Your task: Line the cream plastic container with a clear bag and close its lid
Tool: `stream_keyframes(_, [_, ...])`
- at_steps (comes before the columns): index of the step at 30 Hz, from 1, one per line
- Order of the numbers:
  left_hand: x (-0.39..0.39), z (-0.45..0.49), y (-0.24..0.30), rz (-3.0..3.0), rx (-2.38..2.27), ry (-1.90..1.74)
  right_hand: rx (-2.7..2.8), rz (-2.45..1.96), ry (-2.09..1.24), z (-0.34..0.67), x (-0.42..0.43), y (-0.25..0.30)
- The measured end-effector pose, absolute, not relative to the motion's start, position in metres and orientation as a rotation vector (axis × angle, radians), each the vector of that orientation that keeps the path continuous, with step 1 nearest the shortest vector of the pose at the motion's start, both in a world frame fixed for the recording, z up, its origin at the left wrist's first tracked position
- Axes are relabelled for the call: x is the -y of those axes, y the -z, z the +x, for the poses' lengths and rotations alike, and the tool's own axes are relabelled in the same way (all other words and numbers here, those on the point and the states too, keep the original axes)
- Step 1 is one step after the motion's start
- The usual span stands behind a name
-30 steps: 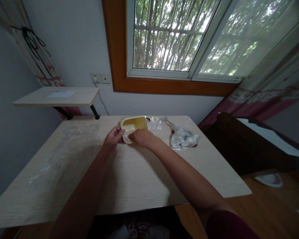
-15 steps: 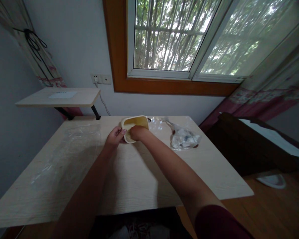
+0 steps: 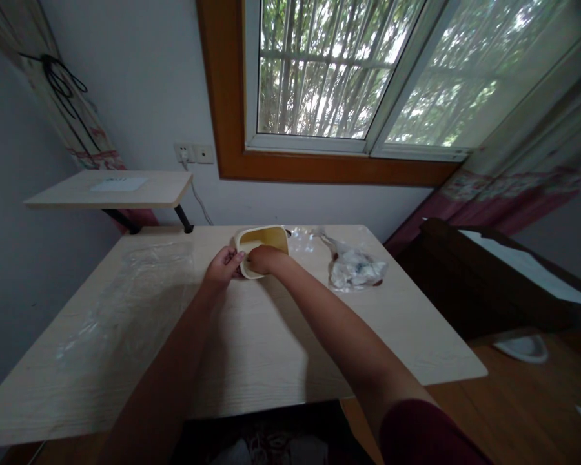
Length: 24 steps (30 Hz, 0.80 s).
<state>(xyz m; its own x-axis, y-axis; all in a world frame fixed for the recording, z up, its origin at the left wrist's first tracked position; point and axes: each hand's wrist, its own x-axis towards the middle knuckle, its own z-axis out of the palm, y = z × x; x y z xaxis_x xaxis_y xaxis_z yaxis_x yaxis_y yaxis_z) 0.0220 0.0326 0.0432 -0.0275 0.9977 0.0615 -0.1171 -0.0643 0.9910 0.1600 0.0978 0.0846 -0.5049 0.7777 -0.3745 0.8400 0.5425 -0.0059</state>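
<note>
A small yellowish plastic container (image 3: 277, 237) with rounded corners is tilted so its opening faces me, near the back middle of the table. My left hand (image 3: 223, 265) grips its left rim, thumb on the inside and fingers behind. Inside the opening is my right hand (image 3: 264, 258), its fingers curled against the inner lower left part. Whatever those fingers hold, if anything, is hidden by the hand.
Flat clear plastic wrap (image 3: 135, 290) lies on the table (image 3: 271, 349) at left. A crumpled clear bag (image 3: 356, 268) with something inside sits right of the container. A raised shelf (image 3: 140, 187) with a paper stands at the back left, below a wall socket (image 3: 193, 154).
My right hand has shifted slightly left inside the container. My left hand keeps its grip on the rim, and the whole view has moved a little.
</note>
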Motion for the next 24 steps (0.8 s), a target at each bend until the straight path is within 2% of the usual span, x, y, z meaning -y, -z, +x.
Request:
stream_keyframes(13, [-0.035,0.025,-0.034,1.141,-1.096,-1.332,-2.756,1.152,0.398,0.195,-0.065,-0.101])
stream_keyframes(24, [-0.033,0.024,-0.034,1.182,-1.114,-1.321,-2.901,1.262,0.594,0.216,-0.024,-0.105])
